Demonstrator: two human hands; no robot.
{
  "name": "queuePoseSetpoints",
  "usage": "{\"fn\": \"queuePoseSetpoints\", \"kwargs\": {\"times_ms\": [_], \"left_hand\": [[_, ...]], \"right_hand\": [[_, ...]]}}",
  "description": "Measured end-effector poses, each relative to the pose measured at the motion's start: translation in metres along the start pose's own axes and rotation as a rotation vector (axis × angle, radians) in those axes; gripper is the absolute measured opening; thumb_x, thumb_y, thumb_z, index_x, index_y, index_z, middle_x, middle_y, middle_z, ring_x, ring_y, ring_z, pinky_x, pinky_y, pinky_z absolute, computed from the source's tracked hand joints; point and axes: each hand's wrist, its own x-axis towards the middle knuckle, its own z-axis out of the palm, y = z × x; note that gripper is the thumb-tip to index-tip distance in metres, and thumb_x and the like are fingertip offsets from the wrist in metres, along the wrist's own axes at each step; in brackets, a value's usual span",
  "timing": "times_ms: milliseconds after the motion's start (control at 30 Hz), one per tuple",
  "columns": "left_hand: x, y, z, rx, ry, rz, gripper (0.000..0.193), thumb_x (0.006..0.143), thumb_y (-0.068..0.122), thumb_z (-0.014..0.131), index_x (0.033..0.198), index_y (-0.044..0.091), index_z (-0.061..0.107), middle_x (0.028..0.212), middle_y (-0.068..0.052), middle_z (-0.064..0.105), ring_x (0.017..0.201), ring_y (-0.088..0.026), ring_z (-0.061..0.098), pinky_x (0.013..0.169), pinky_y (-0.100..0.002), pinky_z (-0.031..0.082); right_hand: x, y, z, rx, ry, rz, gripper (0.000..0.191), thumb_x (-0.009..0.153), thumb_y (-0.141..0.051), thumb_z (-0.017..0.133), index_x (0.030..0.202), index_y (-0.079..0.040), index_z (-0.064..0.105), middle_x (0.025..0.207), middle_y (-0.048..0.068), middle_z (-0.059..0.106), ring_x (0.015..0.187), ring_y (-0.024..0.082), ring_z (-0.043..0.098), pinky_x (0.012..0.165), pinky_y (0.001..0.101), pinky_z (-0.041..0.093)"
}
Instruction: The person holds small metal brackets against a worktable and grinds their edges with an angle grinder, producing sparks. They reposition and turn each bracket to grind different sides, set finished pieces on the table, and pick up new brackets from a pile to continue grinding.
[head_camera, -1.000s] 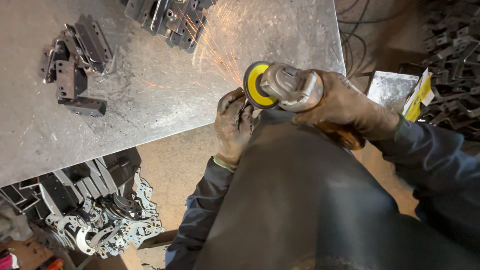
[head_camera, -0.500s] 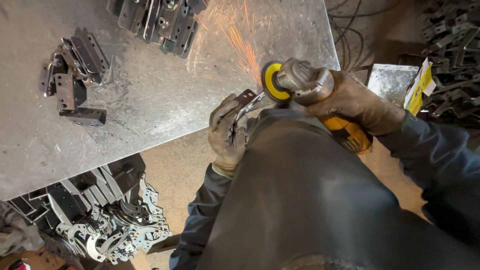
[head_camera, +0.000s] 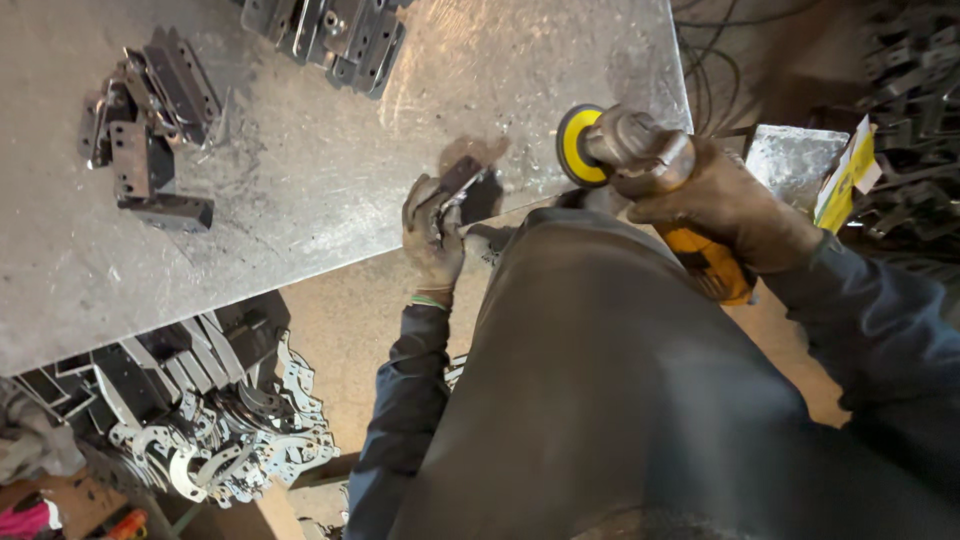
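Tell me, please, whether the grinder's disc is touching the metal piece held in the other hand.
Apart. The angle grinder in the right hand is lifted clear of the metal piece gripped by the left hand; no sparks show.

A small dark metal bracket sits tilted beside the yellow-disc angle grinder.

The gloved left hand grips a small dark metal piece at the near edge of the big metal table. Just to its right, the gloved right hand holds a yellow grinder. More metal pieces lie far left on the table.
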Motion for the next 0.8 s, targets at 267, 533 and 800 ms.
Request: {"fn": "queuePoseSetpoints", "kwargs": {"times_ms": [267, 533, 800], "left_hand": [[0.000, -0.005, -0.017, 0.454, -0.288, -0.018, 0.045, 0.082, 0.023, 0.072, 0.125, 0.010, 0.067, 0.117, -0.013, 0.067, 0.110, -0.037, 0.060, 0.094, -0.054, 0.046], [0.029, 0.014, 0.012, 0.241, -0.303, -0.062, 0.042, 0.093, 0.017, 0.070, 0.134, 0.010, 0.067, 0.105, -0.014, 0.070, 0.100, -0.037, 0.065, 0.090, -0.050, 0.051], [0.011, 0.086, 0.011, 0.118, -0.186, 0.017, 0.032, 0.091, 0.012, 0.075, 0.122, 0.006, 0.069, 0.099, -0.012, 0.070, 0.093, -0.032, 0.067, 0.084, -0.046, 0.054]], "right_hand": [[-0.006, 0.007, 0.006, -0.031, 0.079, 0.077, 0.049, 0.076, -0.003, 0.078, 0.125, -0.002, 0.068, 0.113, 0.004, 0.073, 0.101, 0.012, 0.068, 0.088, 0.0302, 0.056], [-0.008, 0.023, 0.006, -0.037, 0.073, 0.060, 0.060, 0.071, -0.006, 0.082, 0.128, -0.003, 0.063, 0.114, 0.006, 0.074, 0.105, 0.016, 0.071, 0.097, 0.0321, 0.057], [-0.008, 0.018, 0.020, -0.137, 0.016, -0.157, 0.079, 0.069, -0.012, 0.085, 0.139, -0.002, 0.050, 0.126, 0.006, 0.067, 0.118, 0.017, 0.063, 0.101, 0.0317, 0.051]]}}
